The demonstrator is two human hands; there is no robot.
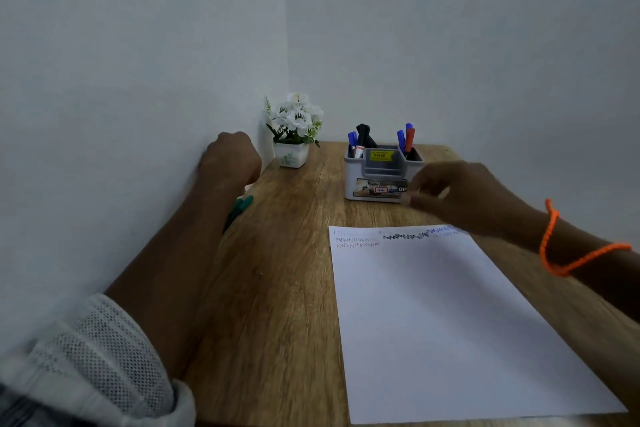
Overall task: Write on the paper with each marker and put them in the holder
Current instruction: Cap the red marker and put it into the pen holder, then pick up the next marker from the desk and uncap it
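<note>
Nearest you, the white sheet of paper lies flat on the wooden worktop, zigzags only along its far edge. Your right hand hangs blurred beside the grey plastic holder of capped markers, fingers loosely curled, seemingly empty. Your left hand is fisted above the green marker; reach carelessly and it could roll off.

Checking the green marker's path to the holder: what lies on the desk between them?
In the head view, only bare wooden desk lies between the green marker and the holder; the flower pot stands farther back.
</note>
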